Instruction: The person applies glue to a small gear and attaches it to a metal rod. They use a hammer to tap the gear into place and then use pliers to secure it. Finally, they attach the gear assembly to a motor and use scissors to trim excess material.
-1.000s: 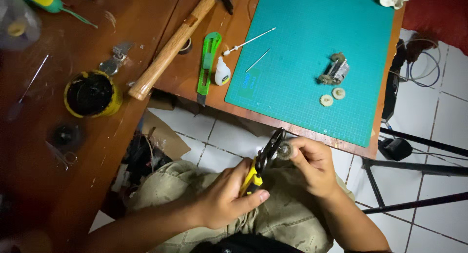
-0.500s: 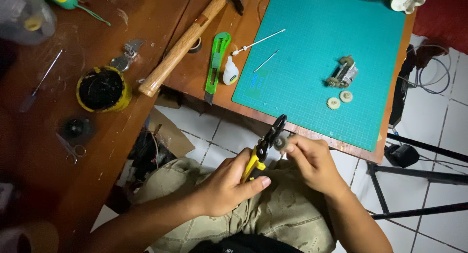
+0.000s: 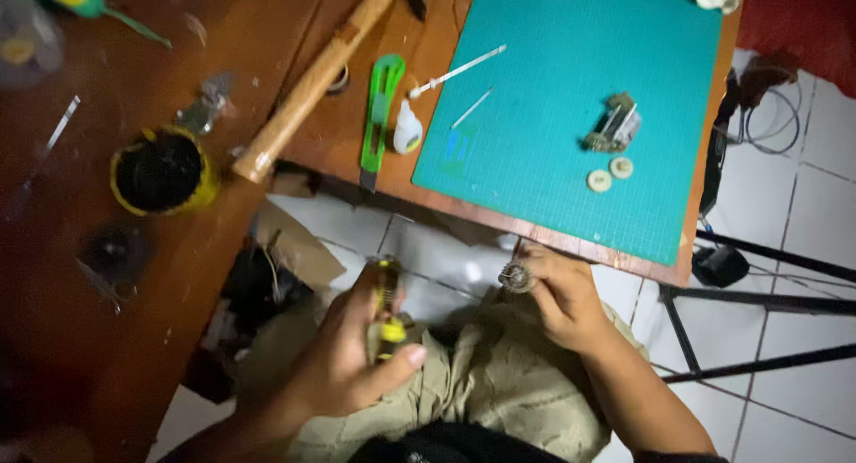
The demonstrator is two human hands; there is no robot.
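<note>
While the person sits at the edge of the brown wooden workbench point(image 3: 178, 276), two hands work over the lap, below the table edge. One left hand point(image 3: 343, 365) is clenched around the yellow-and-black handles of one pair of pliers point(image 3: 386, 307), which stands roughly upright and is blurred; whether its jaws are apart cannot be told. One right hand point(image 3: 562, 298) pinches one small round metal part point(image 3: 515, 277) between its fingertips, just below the bench edge and well apart from the pliers.

On the bench lies one teal gridded cutting mat point(image 3: 553, 62). It bears one small grey motor-like mechanism point(image 3: 612, 126), two pale round discs point(image 3: 610, 174) side by side just below it, and two thin white sticks point(image 3: 459, 71), the longer one overhanging the mat's left edge. Left of the mat lie one small white glue bottle point(image 3: 407, 131), one green utility knife point(image 3: 380, 106), and one hammer with a pale wooden handle point(image 3: 308, 89). Farther left stands one round yellow-rimmed black cup point(image 3: 162, 171).
</note>
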